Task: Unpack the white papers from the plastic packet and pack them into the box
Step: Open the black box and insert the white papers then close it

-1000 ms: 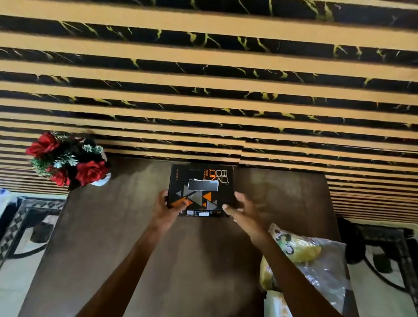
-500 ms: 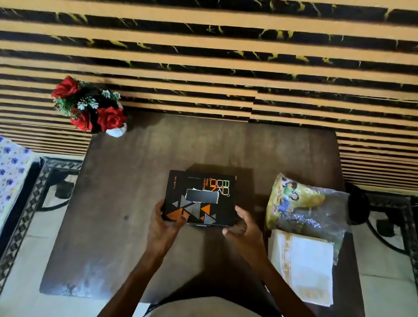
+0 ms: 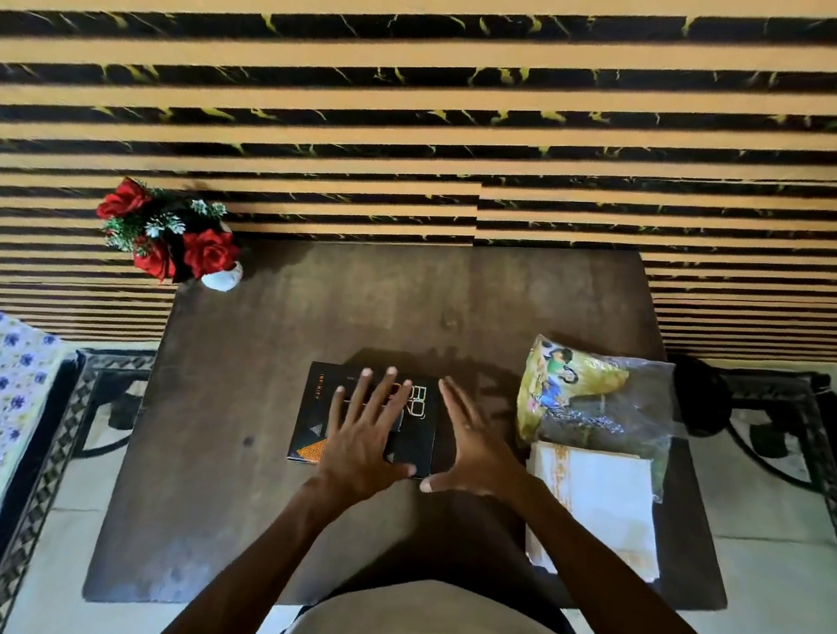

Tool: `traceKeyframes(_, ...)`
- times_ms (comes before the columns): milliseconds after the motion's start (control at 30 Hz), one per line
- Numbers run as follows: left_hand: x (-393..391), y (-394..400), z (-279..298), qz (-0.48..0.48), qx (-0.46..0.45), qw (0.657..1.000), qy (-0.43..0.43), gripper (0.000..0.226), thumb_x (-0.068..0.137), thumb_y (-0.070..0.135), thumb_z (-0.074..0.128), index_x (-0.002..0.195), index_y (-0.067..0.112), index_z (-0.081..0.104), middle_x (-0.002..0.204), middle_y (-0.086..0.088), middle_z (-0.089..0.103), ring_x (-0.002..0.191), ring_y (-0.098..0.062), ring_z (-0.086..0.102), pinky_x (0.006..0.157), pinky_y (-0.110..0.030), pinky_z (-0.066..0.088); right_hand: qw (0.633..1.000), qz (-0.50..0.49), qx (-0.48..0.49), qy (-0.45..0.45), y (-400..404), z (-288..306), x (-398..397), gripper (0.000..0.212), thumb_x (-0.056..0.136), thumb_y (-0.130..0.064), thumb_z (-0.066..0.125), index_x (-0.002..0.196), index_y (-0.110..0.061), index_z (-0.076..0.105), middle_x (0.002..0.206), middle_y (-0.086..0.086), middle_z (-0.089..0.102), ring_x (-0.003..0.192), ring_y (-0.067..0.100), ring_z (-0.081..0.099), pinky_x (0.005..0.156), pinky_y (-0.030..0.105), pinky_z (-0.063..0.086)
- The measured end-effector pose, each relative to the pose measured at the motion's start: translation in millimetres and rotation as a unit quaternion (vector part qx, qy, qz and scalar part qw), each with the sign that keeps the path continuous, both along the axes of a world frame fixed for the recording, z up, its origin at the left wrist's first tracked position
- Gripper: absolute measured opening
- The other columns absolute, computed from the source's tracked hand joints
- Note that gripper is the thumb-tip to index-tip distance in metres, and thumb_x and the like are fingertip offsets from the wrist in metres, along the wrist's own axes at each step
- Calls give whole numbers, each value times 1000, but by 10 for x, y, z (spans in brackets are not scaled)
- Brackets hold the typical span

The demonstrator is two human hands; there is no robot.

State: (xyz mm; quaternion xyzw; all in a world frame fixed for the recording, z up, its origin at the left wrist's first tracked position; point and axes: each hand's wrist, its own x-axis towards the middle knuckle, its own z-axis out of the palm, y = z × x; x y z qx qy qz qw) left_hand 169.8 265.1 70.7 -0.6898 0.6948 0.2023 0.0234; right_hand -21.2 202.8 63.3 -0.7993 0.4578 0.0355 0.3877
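The left hand [image 3: 365,435] lies flat, fingers spread, on the closed black box [image 3: 314,424] near the table's [image 3: 258,351] middle. The right hand [image 3: 474,452], open and holding nothing, stands edge-on against the box's right side. The white papers [image 3: 597,511] poke from the plastic packet [image 3: 599,397] by the table's right edge. The box appears just positioned; opening its lid likely comes next.

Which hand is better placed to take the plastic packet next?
Right. The right hand is open beside the black cardboard box, nearer the clear plastic packet; the left hand lies flat on the box.
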Motion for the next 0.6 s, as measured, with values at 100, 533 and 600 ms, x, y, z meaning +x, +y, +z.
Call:
traceKeyframes(100,37,-127,-27,-56,33,997,-27,115,71,75,57,153,30,-9,163,3,-13,150,-25,-15,117,-63,-7,999,30,-30,31,-34,7,74,147,50,-72,79,154,-18,-10,164,-2,-12,151,19,1,118,45,18)
traceKeyframes(533,15,-155,-9,-44,52,996,-65,105,75,72,57,154,33,-1,163,8,-12,151,-21,-12,103,-61,-26,987,58,-110,104,-84,3,-57,137,48,-79,70,153,-29,-1,164,-7,0,146,24,23,115,48,24)
traceKeyframes(600,16,-155,-15,-46,53,996,-60,106,75,72,57,154,33,-2,162,9,-15,150,-21,-13,103,-61,-26,984,62,-120,111,-90,-14,-75,134,48,-78,70,153,-30,1,163,-7,1,146,25,24,116,49,24)
